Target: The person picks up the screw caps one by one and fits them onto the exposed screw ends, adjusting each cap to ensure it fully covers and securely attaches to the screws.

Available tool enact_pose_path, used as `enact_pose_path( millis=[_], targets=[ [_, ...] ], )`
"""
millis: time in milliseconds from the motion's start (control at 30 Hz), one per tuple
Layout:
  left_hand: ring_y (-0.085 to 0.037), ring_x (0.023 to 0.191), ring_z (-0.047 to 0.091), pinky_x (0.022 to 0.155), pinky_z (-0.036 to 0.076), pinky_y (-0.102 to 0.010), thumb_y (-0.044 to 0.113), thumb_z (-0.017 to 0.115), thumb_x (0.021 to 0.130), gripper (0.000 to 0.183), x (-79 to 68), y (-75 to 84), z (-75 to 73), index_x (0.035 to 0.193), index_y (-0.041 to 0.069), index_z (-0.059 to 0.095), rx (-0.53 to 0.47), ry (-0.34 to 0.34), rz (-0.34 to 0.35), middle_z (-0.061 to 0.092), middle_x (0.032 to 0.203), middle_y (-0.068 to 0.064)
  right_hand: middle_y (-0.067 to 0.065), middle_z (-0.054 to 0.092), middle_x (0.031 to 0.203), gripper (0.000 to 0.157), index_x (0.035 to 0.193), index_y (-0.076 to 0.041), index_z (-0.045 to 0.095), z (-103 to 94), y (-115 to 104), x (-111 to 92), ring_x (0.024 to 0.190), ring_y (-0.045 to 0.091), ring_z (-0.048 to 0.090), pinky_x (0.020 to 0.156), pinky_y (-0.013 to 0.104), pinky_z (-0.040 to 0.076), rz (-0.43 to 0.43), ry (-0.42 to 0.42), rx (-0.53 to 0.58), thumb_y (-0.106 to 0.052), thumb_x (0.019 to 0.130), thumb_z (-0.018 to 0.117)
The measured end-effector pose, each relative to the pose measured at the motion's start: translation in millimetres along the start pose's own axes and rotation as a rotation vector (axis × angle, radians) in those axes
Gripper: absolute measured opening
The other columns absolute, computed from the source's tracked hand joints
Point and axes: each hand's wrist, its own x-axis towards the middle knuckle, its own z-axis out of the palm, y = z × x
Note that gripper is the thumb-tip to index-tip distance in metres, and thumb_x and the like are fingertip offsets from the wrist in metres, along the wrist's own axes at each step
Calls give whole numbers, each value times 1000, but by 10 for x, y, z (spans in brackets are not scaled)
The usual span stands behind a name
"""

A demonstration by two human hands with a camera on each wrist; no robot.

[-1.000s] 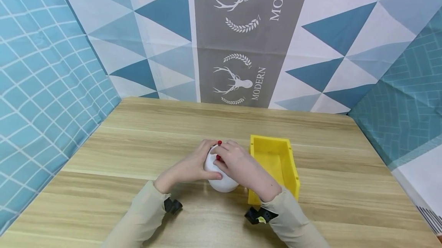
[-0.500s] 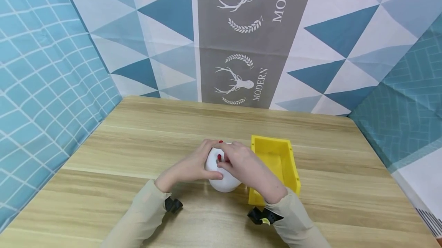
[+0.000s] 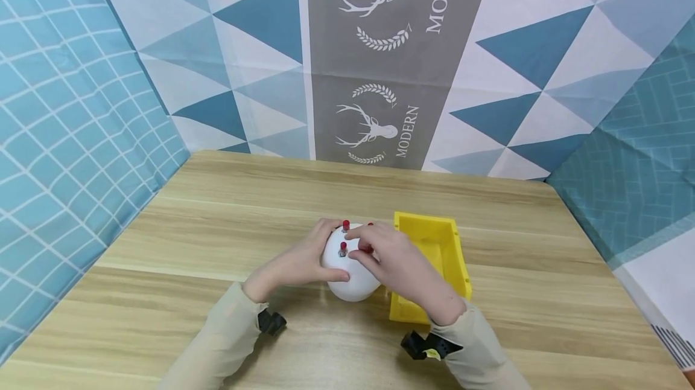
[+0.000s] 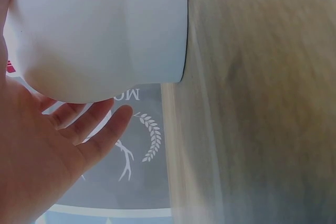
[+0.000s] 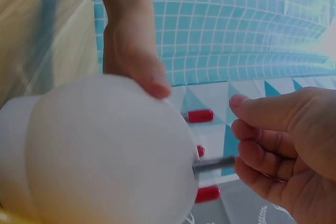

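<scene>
A white rounded body (image 3: 352, 284) stands on the table, with threaded studs rising from its top. Red caps (image 5: 200, 116) cover several studs; one metal stud (image 5: 214, 164) is bare. My left hand (image 3: 306, 260) holds the body's left side, thumb across the front and fingers round the back; in the left wrist view the white wall (image 4: 105, 30) covers part of those fingers. Over the top, my right hand (image 3: 388, 257) has curled fingers, with a red cap (image 3: 366, 248) showing between thumb and forefinger. In the right wrist view those fingers lie right at the bare stud's tip and hide the cap.
A yellow open bin (image 3: 429, 239) stands just right of the white body, partly under the right forearm. Wood-grain table (image 3: 260, 197) surrounds them. Patterned cloth walls (image 3: 374, 64) rise behind and at both sides.
My right hand has drawn back to the right from the near-left stud, uncovering its red cap, and is now over the right side of the top. The left hand has kept its hold.
</scene>
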Motion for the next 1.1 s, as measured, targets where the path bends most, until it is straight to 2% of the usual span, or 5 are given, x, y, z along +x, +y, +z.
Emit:
enact_pose_path(
  millis=[233,500,833,1100],
  targets=[
    [-11,106,46,87,45,-32,55,72,67,90,-1,8,-17,134,14,29,10,-4,-16,36,127,0,-3,60,82,16,86,-12,60,-99,88,-109,76,8,52,66,18,49,35,27,23,-12,77,72],
    [-12,107,45,90,43,-33,54,74,65,92,2,10,-24,135,15,28,14,-10,-55,36,127,0,-4,58,80,15,86,-13,60,-190,185,-202,73,6,50,65,22,49,68,16,-11,-12,77,72],
    [-13,107,45,90,44,-34,56,73,65,92,12,28,4,135,15,29,25,-15,-53,36,128,0,-6,60,83,11,89,-13,62,-242,293,-333,76,7,50,69,22,49,129,-35,-88,-9,80,68],
    [-14,110,44,92,43,-35,52,74,66,93,8,28,7,136,13,28,14,-11,-54,35,129,-1,-5,58,78,9,86,-11,61,-268,422,-413,71,8,48,66,23,48,156,-64,-121,-9,80,68]
  ],
)
